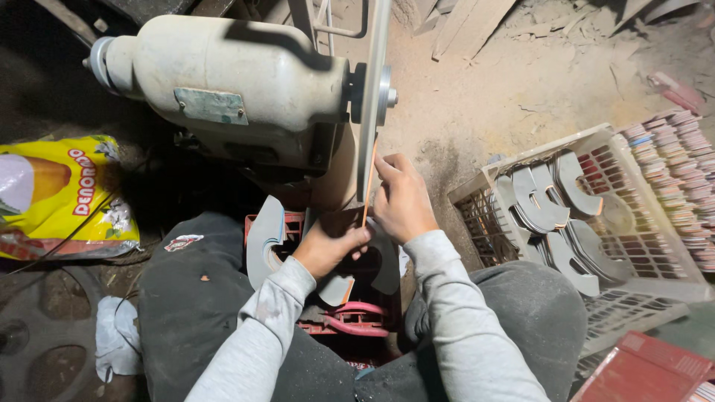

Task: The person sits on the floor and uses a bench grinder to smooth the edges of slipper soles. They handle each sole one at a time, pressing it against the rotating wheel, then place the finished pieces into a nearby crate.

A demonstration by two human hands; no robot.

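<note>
Both hands pinch a thin orange-edged strip (369,186) edge-on against the belt (370,112) of the cream motor (223,82): the right hand (406,201) steadies its top, the left hand (331,246) grips its bottom, so it stays flat. Grey curved cut-outs (555,205) wait in the pale crate (633,160) at the right. A yellow bag (59,193) with red lettering lies at the left; the motor bears a greenish rectangular plate (212,106).

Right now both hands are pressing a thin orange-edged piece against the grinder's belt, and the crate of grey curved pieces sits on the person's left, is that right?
Not quite: the head view shows the crate of grey curved pieces on the person's right. Both the left hand and right hand do hold the thin piece to the belt.
</note>
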